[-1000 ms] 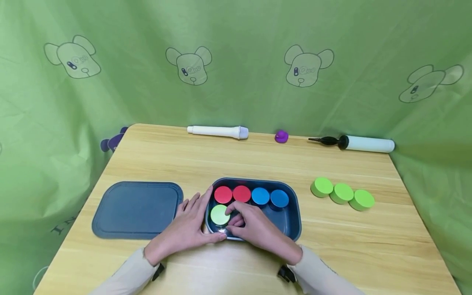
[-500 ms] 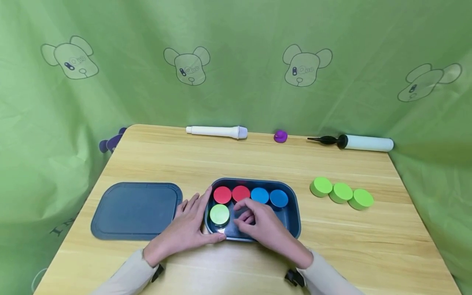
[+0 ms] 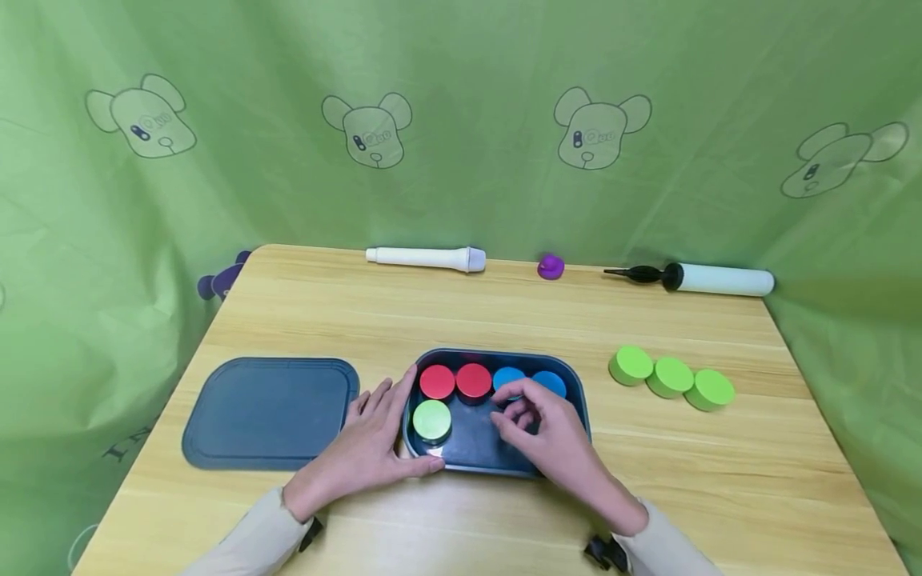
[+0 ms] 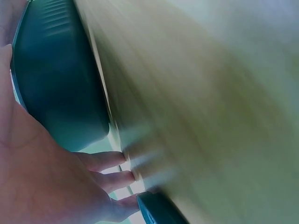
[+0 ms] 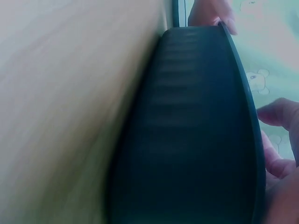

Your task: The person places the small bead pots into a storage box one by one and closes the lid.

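A dark blue-grey box (image 3: 475, 452) lies on the table in the head view. Two red discs (image 3: 473, 379) and two blue discs (image 3: 507, 378) line its far side. One light green disc (image 3: 432, 420) sits at its near left. My left hand (image 3: 367, 456) rests on the box's left end, fingers straight, thumb along the near rim. In the left wrist view its palm faces the box wall (image 4: 60, 84). My right hand (image 3: 555, 436) is over the box's right half with loosely bent fingers and holds nothing, partly covering the blue discs.
A matching flat lid (image 3: 266, 412) lies to the left, near my left fingers. Three green discs (image 3: 670, 378) stand in a row at the right. Along the back edge lie a white microphone-shaped stick (image 3: 425, 258), a small purple toy (image 3: 551, 266) and a hand pump (image 3: 720, 280).
My right hand has let go of the light green disc and moved right across the box. The disc stays at the near left. My left hand has kept its place.
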Demonstrator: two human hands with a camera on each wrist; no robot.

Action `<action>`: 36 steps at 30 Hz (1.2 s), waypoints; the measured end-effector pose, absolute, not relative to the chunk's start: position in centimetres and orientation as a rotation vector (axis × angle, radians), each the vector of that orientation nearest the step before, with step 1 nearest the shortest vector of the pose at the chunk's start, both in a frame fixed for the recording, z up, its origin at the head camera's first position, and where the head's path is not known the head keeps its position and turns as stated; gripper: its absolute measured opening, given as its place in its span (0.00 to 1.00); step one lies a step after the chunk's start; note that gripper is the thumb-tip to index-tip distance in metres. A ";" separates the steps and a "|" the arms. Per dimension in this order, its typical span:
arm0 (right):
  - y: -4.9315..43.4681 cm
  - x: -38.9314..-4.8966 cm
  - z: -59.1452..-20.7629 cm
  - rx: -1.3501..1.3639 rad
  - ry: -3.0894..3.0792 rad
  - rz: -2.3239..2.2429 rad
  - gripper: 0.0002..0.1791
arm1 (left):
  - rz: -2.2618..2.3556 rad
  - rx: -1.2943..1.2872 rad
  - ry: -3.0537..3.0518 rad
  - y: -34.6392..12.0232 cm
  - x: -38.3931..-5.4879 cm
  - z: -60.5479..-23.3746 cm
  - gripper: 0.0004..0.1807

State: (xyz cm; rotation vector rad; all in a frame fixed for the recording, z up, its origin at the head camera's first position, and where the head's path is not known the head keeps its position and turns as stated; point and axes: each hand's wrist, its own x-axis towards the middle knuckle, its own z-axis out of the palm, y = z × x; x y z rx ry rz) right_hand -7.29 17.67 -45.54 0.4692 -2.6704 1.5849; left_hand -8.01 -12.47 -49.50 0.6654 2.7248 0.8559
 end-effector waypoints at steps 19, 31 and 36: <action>25.2 -6.4 -46.2 0.146 -2.359 1.624 0.12 | 0.852 0.669 2.734 -12.2 -8.1 -49.6 0.75; 32.8 -6.9 -46.5 -0.271 -2.335 1.536 0.16 | 0.853 0.655 2.741 -12.4 -8.0 -49.4 0.74; 35.7 -6.9 -47.2 -0.444 -2.397 1.477 0.18 | 0.831 0.645 2.739 -12.5 -8.0 -49.6 0.75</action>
